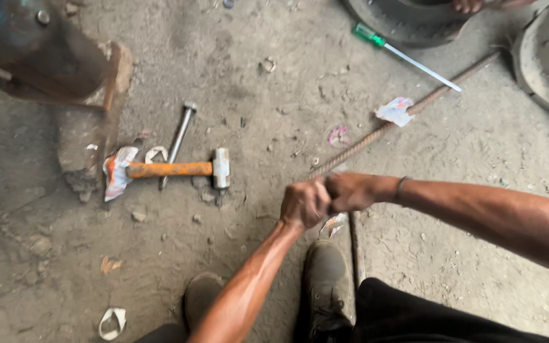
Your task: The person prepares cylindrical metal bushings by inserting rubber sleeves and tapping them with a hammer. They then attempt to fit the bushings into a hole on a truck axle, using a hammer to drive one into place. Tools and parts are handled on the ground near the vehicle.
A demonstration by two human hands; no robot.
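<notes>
A long ribbed steel rod (pixel 408 113) runs diagonally from the upper right of the frame down to the centre, where both fists close on its near end. The left hand (pixel 304 203) and the right hand (pixel 349 190) are clenched tight around it, knuckle against knuckle, so the gripped end is hidden inside them. A second dark bar (pixel 355 244) lies on the floor just below the hands, beside a worn black boot (pixel 325 279). Left of centre, well apart from the hands, lies a hammer (pixel 179 169) with an orange handle and a steel head, and a slim metal bolt (pixel 178 141) crosses behind its handle. Crumpled paper scraps (pixel 395 111) sit against the rod at upper right. A green-handled screwdriver (pixel 401 56) rests near a round metal drum (pixel 408 22) at the top edge. The floor (pixel 255 82) is gritty, packed dirt strewn with pebbles.
</notes>
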